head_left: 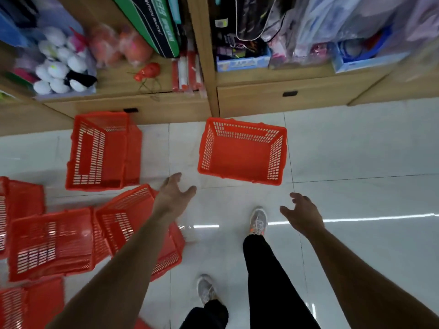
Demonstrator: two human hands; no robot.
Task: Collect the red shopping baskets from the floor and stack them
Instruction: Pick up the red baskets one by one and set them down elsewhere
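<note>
**Baskets all over the aisle, both hands empty**

Closest to the camera are the person's own legs in black trousers [266, 269]. The grey sneaker on the left foot [205, 288] is set back, and the right sneaker [258, 220] is a step ahead on the glossy white tile floor [356, 150].

Both bare arms are stretched out forward. The left hand [174, 193] has its fingers spread and holds nothing. The right hand [303, 214] is the same, loose and open with the thumb out. They're well apart from each other and neither touches a basket.

Down the left side it's a jumble of red shopping baskets. There's a bottom-left basket [31, 302] cut off by the frame, a basket lying on its side [52, 243], and a tilted basket [128, 217] that the left forearm passes over. There's also an edge basket [21, 198] half out of view. It's pretty blurry over there, so I can't tell exactly how they overlap.

Further on, the upright basket [240, 157] sits alone on the tiles, open side up and empty, just beyond the left hand's fingertips. The right hand is near its front right corner but clearly short of it. To its left, a tipped basket [99, 150] rests against the base of the wooden shelving [285, 100].

On the shelves sit white plush toys [57, 67], a green badminton racket bag [152, 27], some red and white tubes [187, 72] and blue boxes [242, 62].
</note>
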